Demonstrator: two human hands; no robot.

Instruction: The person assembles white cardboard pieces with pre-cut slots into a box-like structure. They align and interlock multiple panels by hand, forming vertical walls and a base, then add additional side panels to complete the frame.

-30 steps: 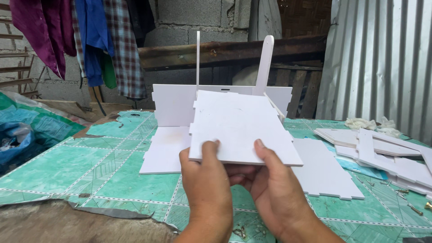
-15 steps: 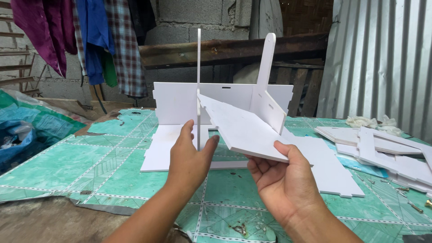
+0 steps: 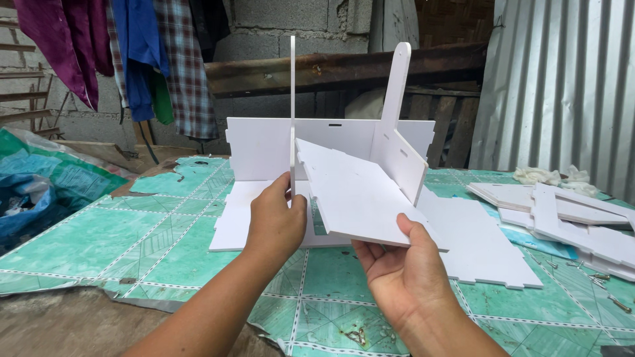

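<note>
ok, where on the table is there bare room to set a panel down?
Open green mat left of the flat white base sheet, up to the blue bag. Also a strip at the near edge, between the left hand and right hand. Crowded on the right: stacked white panels, loose screws and rags.

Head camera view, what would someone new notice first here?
Probably the white board panel, held tilted at the centre: the right hand supports its near edge from below, while the left hand steadies a thin upright panel beside it. Behind stands a half-built white board structure on the green patterned table cover. A stack of loose white boards lies on the right.
</note>
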